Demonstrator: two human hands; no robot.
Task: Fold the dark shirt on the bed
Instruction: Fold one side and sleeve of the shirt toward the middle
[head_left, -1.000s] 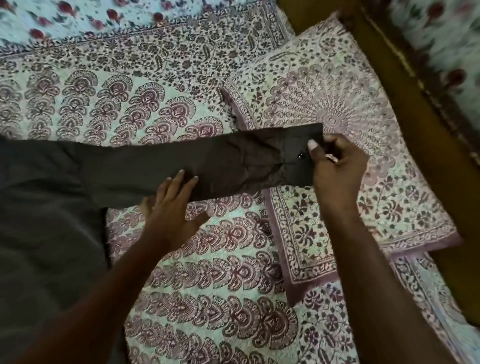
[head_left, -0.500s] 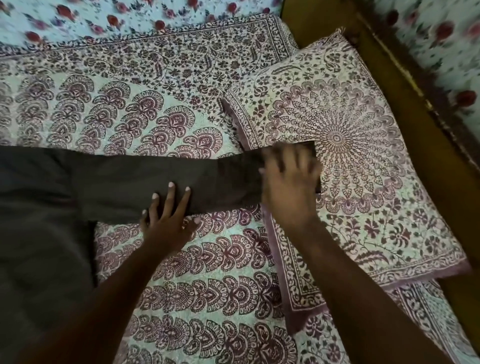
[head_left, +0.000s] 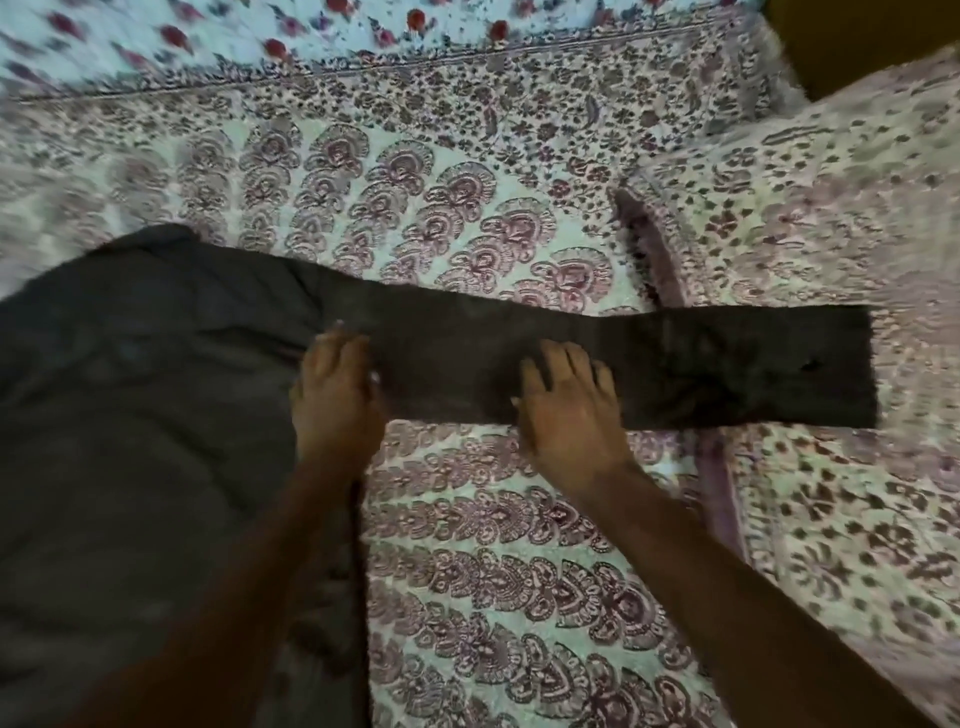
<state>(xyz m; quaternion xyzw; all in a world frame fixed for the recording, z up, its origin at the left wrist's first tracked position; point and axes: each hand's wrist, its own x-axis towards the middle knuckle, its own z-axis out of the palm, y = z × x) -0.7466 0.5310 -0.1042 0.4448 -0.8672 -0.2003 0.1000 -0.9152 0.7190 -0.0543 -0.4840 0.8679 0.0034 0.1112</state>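
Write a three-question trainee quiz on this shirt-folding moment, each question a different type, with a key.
1. True or false: the sleeve of the dark shirt lies stretched out flat to the right, its cuff resting on the patterned pillow.
2. Multiple choice: where is the right hand? A) pinching the cuff. B) flat on the middle of the sleeve. C) lifted clear of the bed.
3. Fill in: the left hand presses where the sleeve meets the shirt's ____.

Key: 1 true; 2 B; 3 body.
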